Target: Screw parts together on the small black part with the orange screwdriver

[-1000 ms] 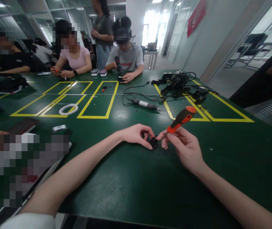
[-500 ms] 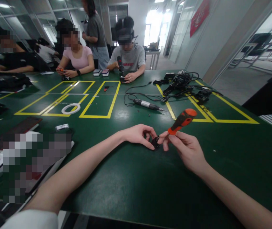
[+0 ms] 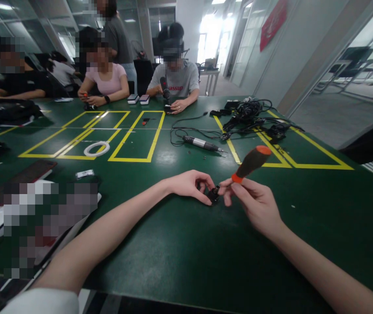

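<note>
A small black part (image 3: 212,196) rests on the green table, pinched between the thumb and fingers of my left hand (image 3: 191,185). What kind of part it is, I cannot make out. My right hand (image 3: 260,203) grips a screwdriver (image 3: 253,163) with an orange and dark grey handle near the base of that handle. The screwdriver is tilted, its handle pointing up and to the right, its lower end at the black part. Fingers of my right hand partly hide the shaft, and the very tip is out of sight.
An electric screwdriver (image 3: 201,143) with a cable lies beyond my hands. Tangled black cables (image 3: 248,115) are heaped at the back right. A white ring-shaped coil (image 3: 97,149) lies left, near yellow tape outlines. Across the table, a person (image 3: 176,80) holds a power tool.
The screwdriver handle has turned about its axis in my right hand, showing more grey and less orange. My left hand stays in place. A standing person in the background has shifted left.
</note>
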Demonstrator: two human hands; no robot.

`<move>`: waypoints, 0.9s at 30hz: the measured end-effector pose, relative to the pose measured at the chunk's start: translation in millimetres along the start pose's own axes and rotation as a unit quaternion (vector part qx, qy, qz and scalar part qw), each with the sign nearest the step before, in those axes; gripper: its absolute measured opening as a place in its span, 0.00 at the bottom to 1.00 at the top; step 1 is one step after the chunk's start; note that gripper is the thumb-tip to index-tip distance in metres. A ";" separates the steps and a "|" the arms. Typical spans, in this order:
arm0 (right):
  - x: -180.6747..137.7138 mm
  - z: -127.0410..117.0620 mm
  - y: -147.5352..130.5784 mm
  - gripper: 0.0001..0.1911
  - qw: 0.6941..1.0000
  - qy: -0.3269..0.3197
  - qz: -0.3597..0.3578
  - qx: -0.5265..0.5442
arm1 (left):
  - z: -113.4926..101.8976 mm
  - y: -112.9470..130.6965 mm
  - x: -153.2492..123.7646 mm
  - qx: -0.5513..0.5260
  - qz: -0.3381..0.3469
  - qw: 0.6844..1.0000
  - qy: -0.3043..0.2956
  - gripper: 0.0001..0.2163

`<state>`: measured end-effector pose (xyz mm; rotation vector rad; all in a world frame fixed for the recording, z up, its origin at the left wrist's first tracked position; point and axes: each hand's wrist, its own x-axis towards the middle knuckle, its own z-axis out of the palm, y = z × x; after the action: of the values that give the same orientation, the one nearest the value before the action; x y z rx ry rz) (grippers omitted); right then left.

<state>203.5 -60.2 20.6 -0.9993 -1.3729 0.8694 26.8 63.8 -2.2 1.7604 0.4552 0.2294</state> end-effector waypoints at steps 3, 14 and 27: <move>-1.7 0.5 1.0 0.19 1.000 -0.006 -0.008 0.013 | 0.2 0.9 -0.4 0.004 -0.009 1.000 0.003 0.21; 6.8 -11.9 4.6 0.11 0.976 0.041 -0.044 -0.209 | -0.3 1.1 -0.7 -0.010 -0.025 0.999 0.019 0.19; 11.1 -16.4 12.9 0.07 0.966 -0.096 0.042 -0.235 | -1.2 2.1 1.1 -0.067 -0.030 0.997 0.020 0.14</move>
<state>221.1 -46.1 13.5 -1.3675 -1.7623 0.7302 27.7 65.0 0.0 1.6113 0.5095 0.2464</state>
